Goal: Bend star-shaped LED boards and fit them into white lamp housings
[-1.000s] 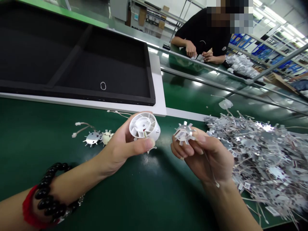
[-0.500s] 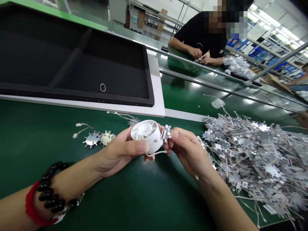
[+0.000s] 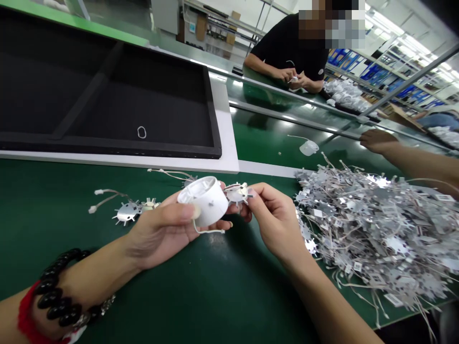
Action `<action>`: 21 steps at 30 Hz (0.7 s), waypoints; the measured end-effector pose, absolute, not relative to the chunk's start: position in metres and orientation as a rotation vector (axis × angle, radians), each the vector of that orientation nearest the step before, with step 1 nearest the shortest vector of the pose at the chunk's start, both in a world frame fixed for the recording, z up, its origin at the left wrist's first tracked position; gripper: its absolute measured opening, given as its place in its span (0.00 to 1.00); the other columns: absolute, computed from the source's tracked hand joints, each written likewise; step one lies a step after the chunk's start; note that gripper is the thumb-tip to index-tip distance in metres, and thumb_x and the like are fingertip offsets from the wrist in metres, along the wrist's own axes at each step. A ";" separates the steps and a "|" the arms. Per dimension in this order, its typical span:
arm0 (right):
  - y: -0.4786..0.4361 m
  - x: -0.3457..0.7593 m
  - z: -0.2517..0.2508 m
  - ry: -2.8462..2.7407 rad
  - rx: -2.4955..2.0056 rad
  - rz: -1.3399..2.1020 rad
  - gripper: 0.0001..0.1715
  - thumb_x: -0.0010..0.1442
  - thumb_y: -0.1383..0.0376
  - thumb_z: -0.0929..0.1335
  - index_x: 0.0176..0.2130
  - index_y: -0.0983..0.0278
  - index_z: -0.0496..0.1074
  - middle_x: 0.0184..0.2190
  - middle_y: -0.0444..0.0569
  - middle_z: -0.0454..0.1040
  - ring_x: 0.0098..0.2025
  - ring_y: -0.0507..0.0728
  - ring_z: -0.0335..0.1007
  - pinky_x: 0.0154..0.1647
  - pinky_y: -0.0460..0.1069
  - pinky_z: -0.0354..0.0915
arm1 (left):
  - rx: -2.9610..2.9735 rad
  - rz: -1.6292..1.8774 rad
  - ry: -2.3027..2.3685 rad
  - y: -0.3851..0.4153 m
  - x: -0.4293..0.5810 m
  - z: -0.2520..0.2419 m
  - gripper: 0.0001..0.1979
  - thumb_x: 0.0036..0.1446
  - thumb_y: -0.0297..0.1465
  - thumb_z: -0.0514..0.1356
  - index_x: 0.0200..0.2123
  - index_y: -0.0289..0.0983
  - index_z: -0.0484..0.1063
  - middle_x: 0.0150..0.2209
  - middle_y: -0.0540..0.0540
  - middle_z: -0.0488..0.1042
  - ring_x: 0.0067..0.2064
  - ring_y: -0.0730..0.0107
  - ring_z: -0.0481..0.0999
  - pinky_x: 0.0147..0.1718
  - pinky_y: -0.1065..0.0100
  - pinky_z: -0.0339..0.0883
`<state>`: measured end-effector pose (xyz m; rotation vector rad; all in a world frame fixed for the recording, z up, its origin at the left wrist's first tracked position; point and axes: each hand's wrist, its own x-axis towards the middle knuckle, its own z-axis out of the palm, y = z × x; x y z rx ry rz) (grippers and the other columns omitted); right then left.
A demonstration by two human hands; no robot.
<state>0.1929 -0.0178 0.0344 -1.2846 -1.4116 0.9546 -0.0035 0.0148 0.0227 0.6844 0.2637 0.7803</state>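
Observation:
My left hand (image 3: 168, 224) is closed round a white round plastic housing (image 3: 208, 203), its thumb on the near side. A short white lead with a small plug hangs below the housing. Pinched between the thumb and fingers of my right hand (image 3: 274, 217) is a metal plate with tabs (image 3: 237, 193), held just right of the housing. Whether the two parts touch I cannot tell. Left of my left hand lie a similar tabbed metal plate (image 3: 126, 211) with plugged wires and a cream-faced one (image 3: 149, 204), partly hidden. Another plate (image 3: 190, 180) lies behind the housing.
A large heap of tabbed metal plates with wires (image 3: 373, 234) covers the right side. A black tray (image 3: 161, 105) stands at the back left, holding a small white loop. Behind the heap a clear plastic piece (image 3: 309, 147) lies near another person's arm (image 3: 412, 155). A co-worker (image 3: 276, 48) sits across.
The metal plate in my right hand has turned its broad face up, and the housing has tilted. Another person's arm has reached in at the right. The view has shifted slightly.

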 end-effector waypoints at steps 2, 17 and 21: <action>-0.019 0.193 0.036 -1.507 -1.340 0.804 0.13 0.68 0.63 0.66 0.31 0.64 0.73 0.23 0.43 0.74 0.25 0.50 0.68 0.26 0.45 0.64 | 0.641 0.804 0.279 0.016 -0.004 0.023 0.18 0.54 0.36 0.70 0.48 0.38 0.81 0.47 0.45 0.84 0.52 0.56 0.82 0.50 0.64 0.78; -0.019 0.195 0.031 -1.831 -1.387 0.458 0.08 0.66 0.67 0.68 0.39 0.62 0.79 0.38 0.48 0.83 0.38 0.57 0.80 0.40 0.50 0.71 | 0.573 0.918 0.402 0.016 -0.003 0.023 0.19 0.52 0.33 0.71 0.49 0.38 0.81 0.52 0.46 0.82 0.54 0.51 0.80 0.51 0.61 0.80; -0.019 0.195 0.037 -1.790 -1.480 0.570 0.07 0.65 0.63 0.69 0.38 0.62 0.78 0.35 0.47 0.82 0.36 0.56 0.78 0.38 0.50 0.70 | 0.554 0.928 0.435 0.017 -0.001 0.023 0.20 0.51 0.32 0.72 0.48 0.38 0.81 0.52 0.45 0.81 0.54 0.51 0.80 0.51 0.60 0.81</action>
